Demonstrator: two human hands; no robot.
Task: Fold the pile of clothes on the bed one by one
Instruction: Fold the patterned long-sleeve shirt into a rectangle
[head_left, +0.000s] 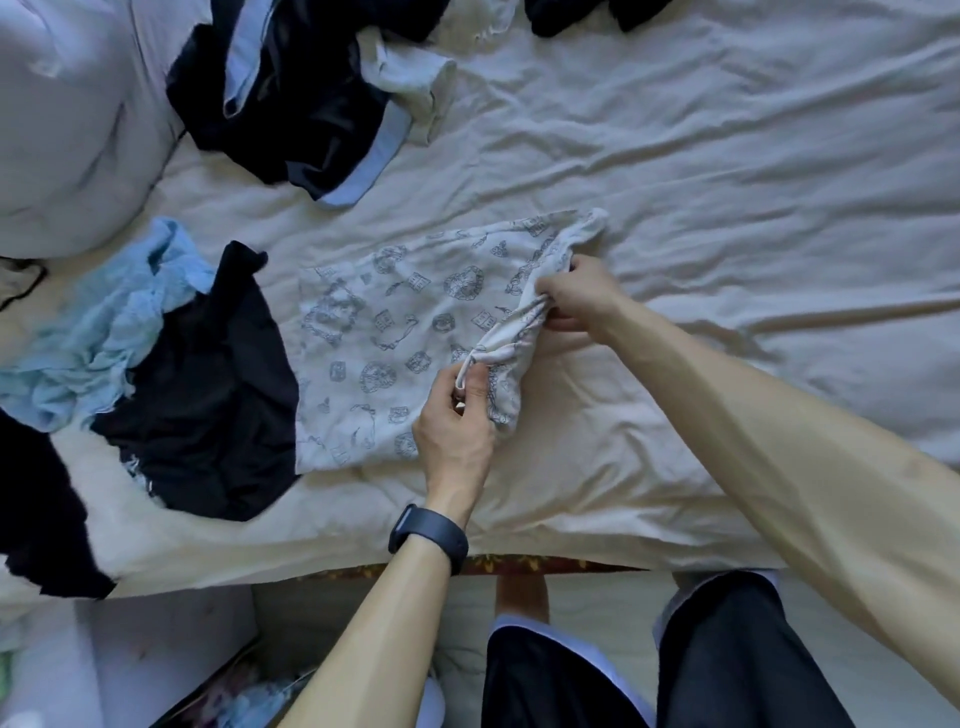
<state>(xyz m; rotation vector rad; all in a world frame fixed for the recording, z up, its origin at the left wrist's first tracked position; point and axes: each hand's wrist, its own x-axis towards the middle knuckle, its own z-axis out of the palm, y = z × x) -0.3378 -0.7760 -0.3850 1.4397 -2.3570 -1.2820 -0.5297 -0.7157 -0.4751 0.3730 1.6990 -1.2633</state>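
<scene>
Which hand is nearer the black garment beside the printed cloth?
Left. The left hand pinches the printed cloth right of the black garment; the right hand grips it farther right.

I see both hands pinching printed white garment (395, 332) at bed (727, 156) centre: left hand (454, 426) at 6 o'clock edge, right hand (576, 296) at 3.

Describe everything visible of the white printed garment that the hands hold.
The white printed garment looks like thin, soft cotton, covered with grey-blue line drawings. Most of it lies flat on the cream bedsheet, its left edge against a dark garment. Its right edge is bunched and lifted: the left hand pinches it nearer the person, the right hand grips it farther away.
</scene>
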